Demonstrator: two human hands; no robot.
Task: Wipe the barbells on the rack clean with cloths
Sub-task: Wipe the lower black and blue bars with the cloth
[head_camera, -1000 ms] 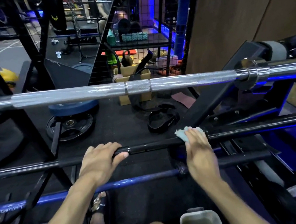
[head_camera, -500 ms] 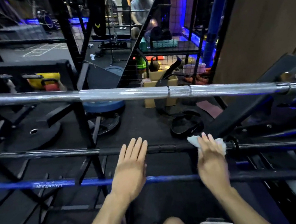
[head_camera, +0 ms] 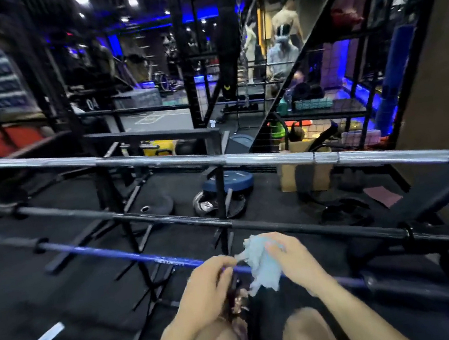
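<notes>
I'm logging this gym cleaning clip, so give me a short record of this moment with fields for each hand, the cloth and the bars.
right hand: right hand holds the light blue cloth
left hand: left hand pinches the cloth's edge
cloth position: bunched in front of the blue barbell
black barbell: black barbell, no hand on it
silver barbell: silver barbell, topmost, untouched
image quality: motion-blurred

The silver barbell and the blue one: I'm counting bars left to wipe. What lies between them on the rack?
One black barbell, in the head view, between the silver barbell and the blue barbell.
</notes>
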